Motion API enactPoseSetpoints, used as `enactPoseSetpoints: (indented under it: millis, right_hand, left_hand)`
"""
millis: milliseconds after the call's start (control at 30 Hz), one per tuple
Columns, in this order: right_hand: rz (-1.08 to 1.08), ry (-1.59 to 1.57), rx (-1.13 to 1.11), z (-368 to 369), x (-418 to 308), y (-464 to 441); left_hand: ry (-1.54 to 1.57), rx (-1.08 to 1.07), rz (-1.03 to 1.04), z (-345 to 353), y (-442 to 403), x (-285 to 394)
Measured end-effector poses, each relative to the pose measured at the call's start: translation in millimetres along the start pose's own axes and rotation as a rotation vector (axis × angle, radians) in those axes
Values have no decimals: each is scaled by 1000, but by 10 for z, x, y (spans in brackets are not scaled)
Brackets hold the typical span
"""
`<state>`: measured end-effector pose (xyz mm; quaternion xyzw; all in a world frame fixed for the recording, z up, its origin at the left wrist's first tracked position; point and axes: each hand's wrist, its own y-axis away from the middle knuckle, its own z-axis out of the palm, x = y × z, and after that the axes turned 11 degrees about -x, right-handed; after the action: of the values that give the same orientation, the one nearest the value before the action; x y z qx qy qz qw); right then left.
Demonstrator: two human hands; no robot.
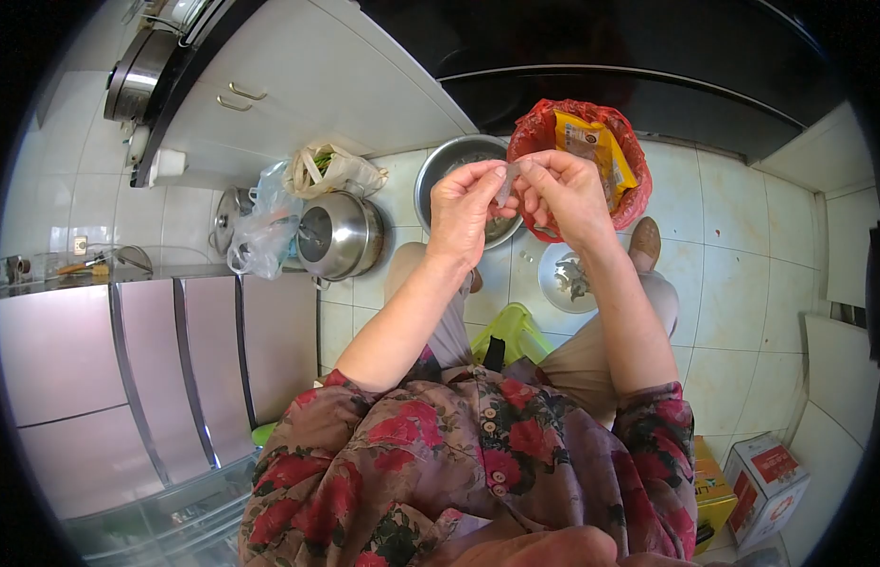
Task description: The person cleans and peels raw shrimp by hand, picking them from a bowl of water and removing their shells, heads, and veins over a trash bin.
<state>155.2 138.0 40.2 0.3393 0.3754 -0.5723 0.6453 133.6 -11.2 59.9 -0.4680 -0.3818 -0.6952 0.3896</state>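
Both bare hands meet over the tiled floor, in front of the seated person. Small greyish, translucent piece [503,186] is held up between them, above the edge of the round grey metal basin [424,194]. Left hand [459,210]: thumb and index fingertips together, clamped on the piece. Right hand [569,200]: thumb and index pinched at the piece's upper end, other fingers curled; something small and greyish shows under them, too unclear to name. Red plastic bag [637,203], open, sits just beside the basin, yellow printed packet [591,142] inside. Round white dish [552,282] with grey pieces [573,279] on the floor, near the right forearm. Light green plastic stool [516,333] between the legs. Silver metal pot [350,236] to the left, near a clear plastic bag [270,227].
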Motion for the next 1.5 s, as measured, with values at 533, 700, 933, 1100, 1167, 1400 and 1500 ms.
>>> enactPoseSetpoints:
  millis: [533,700,933,1100,1167,1400,1500]
  right_hand:
    - [70,-261,-86,-153,-76,11]
    - [71,-314,-125,-141,-117,33]
    - [49,-286,-213,-154,-145,49]
    - [-55,-58,-114,-51,-158,68]
    - [-319,225,-40,-12,-98,22]
    - [-683,923,-13,31,-219,111]
    - [-761,1034,-14,23,-192,88]
  left_hand:
    - [-303,-225,178,-20,1,170]
    - [-174,-265,104,-67,2,210]
    - [-33,-343,26,-63,37,288]
    - [-55,-321,22,-74,29,299]
    - [-66,-296,29,-75,31,310]
    - [-185,-209,80,-29,46,349]
    - [-231,-181,92,-20,51,359]
